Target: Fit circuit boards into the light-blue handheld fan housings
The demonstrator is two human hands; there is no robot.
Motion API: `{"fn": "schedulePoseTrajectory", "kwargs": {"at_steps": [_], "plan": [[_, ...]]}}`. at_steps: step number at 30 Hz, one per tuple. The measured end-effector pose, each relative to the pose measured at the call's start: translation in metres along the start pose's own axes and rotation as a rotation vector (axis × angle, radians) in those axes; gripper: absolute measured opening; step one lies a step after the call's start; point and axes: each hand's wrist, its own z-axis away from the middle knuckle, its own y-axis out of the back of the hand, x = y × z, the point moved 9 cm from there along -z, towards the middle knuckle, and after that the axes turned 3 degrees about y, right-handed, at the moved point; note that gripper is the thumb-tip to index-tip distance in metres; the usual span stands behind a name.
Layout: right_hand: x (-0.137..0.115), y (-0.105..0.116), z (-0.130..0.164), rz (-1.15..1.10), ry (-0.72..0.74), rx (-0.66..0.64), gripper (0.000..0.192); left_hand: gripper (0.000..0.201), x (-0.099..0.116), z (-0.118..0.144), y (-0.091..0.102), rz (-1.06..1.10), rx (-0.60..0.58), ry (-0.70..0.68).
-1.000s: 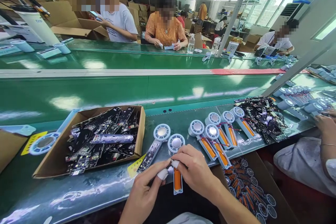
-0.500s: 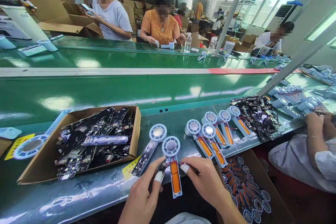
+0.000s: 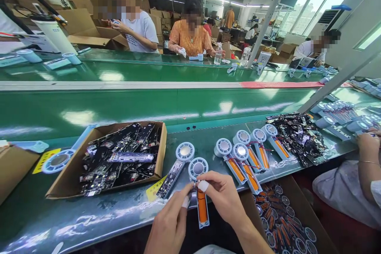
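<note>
A small fan half-shell (image 3: pixel 200 188), round white head and long handle with an orange battery, lies at the bench's near edge. My left hand (image 3: pixel 174 222) pinches the top of its handle from the left, white tape on a fingertip. My right hand (image 3: pixel 222 196) presses its taped fingertip on the same spot just under the round head. Another fan shell (image 3: pixel 177 164) with a black circuit board in its handle lies just to the left.
An open cardboard box (image 3: pixel 64 184) of black circuit boards sits at left. Several fan shells with orange batteries (image 3: pixel 248 158) lie at right, then a loose board pile (image 3: pixel 297 133). A box of parts (image 3: pixel 282 222) stands below the bench. A co-worker's arm (image 3: pixel 367 158) is at far right. The green conveyor (image 3: pixel 119 107) runs behind.
My hands, spread to either side of the handle half a second ago, have come back together at its top, below the fan head. The view has shifted slightly.
</note>
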Motion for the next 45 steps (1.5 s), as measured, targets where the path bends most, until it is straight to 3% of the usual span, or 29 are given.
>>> {"fn": "schedulePoseTrajectory", "kwargs": {"at_steps": [4, 8, 12, 19, 22, 29, 32, 36, 39, 42, 45], "plan": [[-0.01, -0.002, 0.001, 0.199, 0.046, -0.043, 0.01, 0.041, -0.026, 0.003, -0.007, 0.257, -0.033, 0.349], [-0.029, -0.01, 0.006, 0.64, 0.283, -0.099, 0.019, 0.036, -0.026, 0.004, -0.004, 0.378, 0.013, 0.401], [-0.038, -0.02, 0.011, 0.945, 0.433, -0.121, 0.02, 0.026, -0.013, 0.0, 0.01, 0.276, 0.134, 0.265], [-0.04, -0.041, 0.023, 1.281, 0.558, -0.075, 0.016, 0.026, 0.027, 0.015, 0.017, -0.088, 0.416, -0.234], [-0.037, -0.037, 0.018, 1.211, 0.535, -0.116, 0.018, 0.029, 0.031, 0.014, 0.017, -0.091, 0.399, -0.288], [-0.038, -0.021, -0.003, 0.87, 0.463, -0.36, 0.024, 0.026, 0.02, -0.015, 0.031, 0.117, 0.195, -0.182], [-0.036, -0.02, -0.005, 0.802, 0.467, -0.347, 0.021, 0.027, 0.016, -0.02, 0.03, 0.158, 0.156, -0.171], [-0.034, -0.019, -0.003, 0.845, 0.451, -0.258, 0.02, 0.024, 0.008, -0.017, 0.025, 0.196, 0.191, -0.093], [-0.031, -0.014, 0.0, 0.798, 0.287, -0.239, 0.019, 0.029, 0.006, -0.006, 0.014, 0.251, 0.173, 0.044], [-0.021, -0.001, 0.003, 0.61, 0.028, -0.192, 0.012, 0.042, 0.001, 0.01, -0.001, 0.388, 0.115, 0.238], [-0.006, 0.012, 0.003, 0.374, -0.128, -0.136, 0.014, 0.046, -0.01, 0.015, -0.013, 0.524, 0.09, 0.387]]}}
